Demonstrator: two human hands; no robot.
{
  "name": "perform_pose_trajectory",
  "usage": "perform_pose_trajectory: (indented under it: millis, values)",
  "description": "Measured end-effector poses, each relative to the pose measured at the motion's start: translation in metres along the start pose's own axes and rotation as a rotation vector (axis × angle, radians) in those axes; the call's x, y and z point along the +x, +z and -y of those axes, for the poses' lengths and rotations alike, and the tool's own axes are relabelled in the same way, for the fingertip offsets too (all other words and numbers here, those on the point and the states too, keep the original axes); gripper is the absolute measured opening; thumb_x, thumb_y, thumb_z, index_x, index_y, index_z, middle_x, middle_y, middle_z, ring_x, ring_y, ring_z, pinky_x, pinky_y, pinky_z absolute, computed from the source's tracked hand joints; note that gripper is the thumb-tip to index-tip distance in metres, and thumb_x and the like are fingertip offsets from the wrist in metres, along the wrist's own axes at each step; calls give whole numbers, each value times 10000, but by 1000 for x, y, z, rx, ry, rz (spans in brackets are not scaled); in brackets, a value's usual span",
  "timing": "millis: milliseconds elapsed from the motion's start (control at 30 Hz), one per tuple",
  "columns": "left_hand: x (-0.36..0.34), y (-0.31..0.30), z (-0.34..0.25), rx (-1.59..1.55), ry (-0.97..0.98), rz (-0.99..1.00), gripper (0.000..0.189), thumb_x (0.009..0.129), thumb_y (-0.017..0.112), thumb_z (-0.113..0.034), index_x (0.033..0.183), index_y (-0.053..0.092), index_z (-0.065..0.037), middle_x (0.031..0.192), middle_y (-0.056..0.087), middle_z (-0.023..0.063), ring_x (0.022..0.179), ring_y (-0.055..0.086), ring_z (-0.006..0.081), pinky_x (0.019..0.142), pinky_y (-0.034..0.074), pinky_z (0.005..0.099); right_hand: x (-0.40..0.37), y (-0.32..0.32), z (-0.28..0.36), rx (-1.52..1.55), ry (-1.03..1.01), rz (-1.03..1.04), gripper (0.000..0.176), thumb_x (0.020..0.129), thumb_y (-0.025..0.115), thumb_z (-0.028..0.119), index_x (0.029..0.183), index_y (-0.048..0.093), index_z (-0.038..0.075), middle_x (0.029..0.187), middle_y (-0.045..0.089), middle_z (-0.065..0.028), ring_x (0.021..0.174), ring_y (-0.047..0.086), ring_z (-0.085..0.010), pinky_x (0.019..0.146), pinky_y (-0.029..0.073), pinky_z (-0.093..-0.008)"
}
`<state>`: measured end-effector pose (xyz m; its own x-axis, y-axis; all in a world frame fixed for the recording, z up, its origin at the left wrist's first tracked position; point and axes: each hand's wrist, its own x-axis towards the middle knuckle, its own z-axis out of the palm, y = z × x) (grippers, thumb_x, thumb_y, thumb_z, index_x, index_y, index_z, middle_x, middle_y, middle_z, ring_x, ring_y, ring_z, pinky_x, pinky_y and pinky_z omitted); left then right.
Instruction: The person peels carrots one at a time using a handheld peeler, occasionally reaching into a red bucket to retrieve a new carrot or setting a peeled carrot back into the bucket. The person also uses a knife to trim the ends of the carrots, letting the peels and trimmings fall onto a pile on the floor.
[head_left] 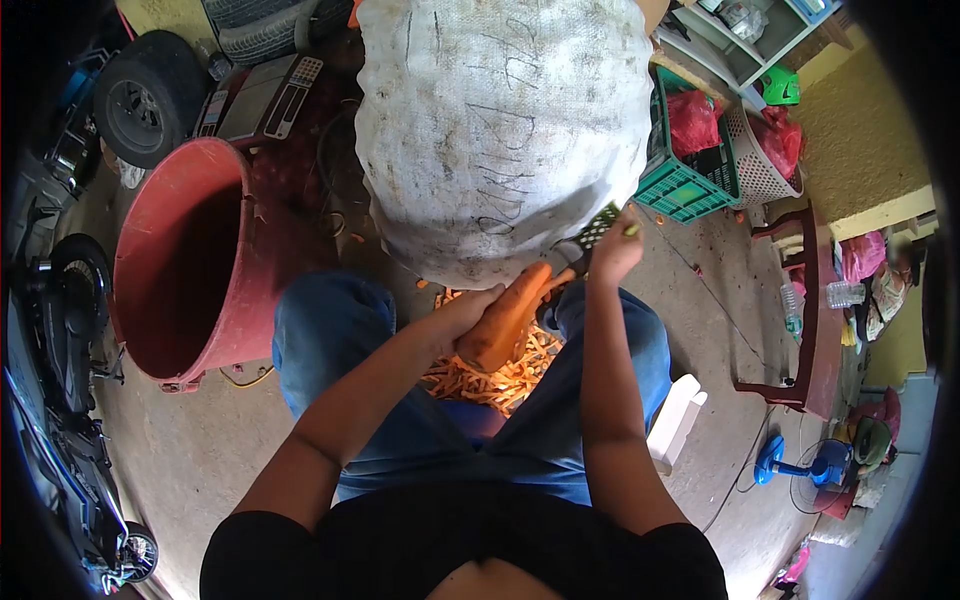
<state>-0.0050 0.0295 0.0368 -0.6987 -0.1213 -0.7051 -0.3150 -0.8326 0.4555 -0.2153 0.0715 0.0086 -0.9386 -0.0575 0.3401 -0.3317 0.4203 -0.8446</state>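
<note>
A big orange carrot (502, 325), thick at my end and narrowing away from me, lies slanted between my knees. My left hand (468, 315) is wrapped round its left side. In my closed right hand (615, 254) is a peeler (596, 228) with a green, light-dotted grip and a greyish metal part. That metal part is right at the carrot's narrow end, where a strip of peel hangs. Below, a heap of orange peelings (520, 378) covers the floor between my legs. Just ahead bulges a full white woven sack (500, 130) with dark handwriting on it.
On the left stands a large red bin (245, 270), with a wheel (140, 100) and a scale (270, 98) behind it. A green crate (690, 180) and a white basket (750, 150) are at right. Farther right are a wooden bench (820, 310) and a blue fan (810, 468).
</note>
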Motion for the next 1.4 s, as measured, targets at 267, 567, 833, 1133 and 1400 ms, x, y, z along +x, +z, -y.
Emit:
perform_pose_trajectory:
  millis: [267, 567, 833, 1133, 1400]
  values:
    - [26, -22, -3, -274, 87, 203, 344, 863, 348, -334, 1015, 451, -43, 885, 560, 94, 737, 581, 195, 645, 495, 332, -61, -18, 35, 609, 437, 541, 211, 795, 540, 200, 768, 520, -8, 625, 520, -46, 510, 460, -93, 454, 368, -232]
    - [30, -20, 1, -273, 98, 60, 318, 881, 264, -288, 994, 465, -69, 883, 561, 87, 724, 575, 177, 654, 492, 333, -98, -20, 51, 294, -91, 496, 193, 811, 509, 155, 803, 518, -38, 639, 540, -101, 579, 498, -127, 554, 401, -252]
    - [30, -24, -10, -119, 132, 11, 334, 887, 258, -297, 991, 469, -58, 861, 568, 74, 726, 580, 167, 622, 497, 297, -89, -7, 52, 162, -64, 564, 227, 808, 486, 180, 780, 531, -41, 625, 547, -140, 566, 526, -194, 556, 403, -299]
    - [40, -33, -10, -187, 172, -29, 360, 887, 244, -295, 996, 460, -29, 871, 567, 89, 731, 580, 171, 644, 492, 300, -86, 12, 43, 201, 29, 629, 231, 800, 491, 188, 728, 536, -27, 566, 525, -171, 525, 531, -284, 504, 389, -350]
    - [4, -16, 3, 43, 158, -45, 302, 865, 336, -268, 979, 468, -21, 803, 562, 74, 699, 564, 155, 613, 472, 297, -5, 15, -26, 404, 286, 129, 260, 809, 476, 176, 685, 512, -50, 521, 482, -48, 478, 415, -129, 460, 338, -276]
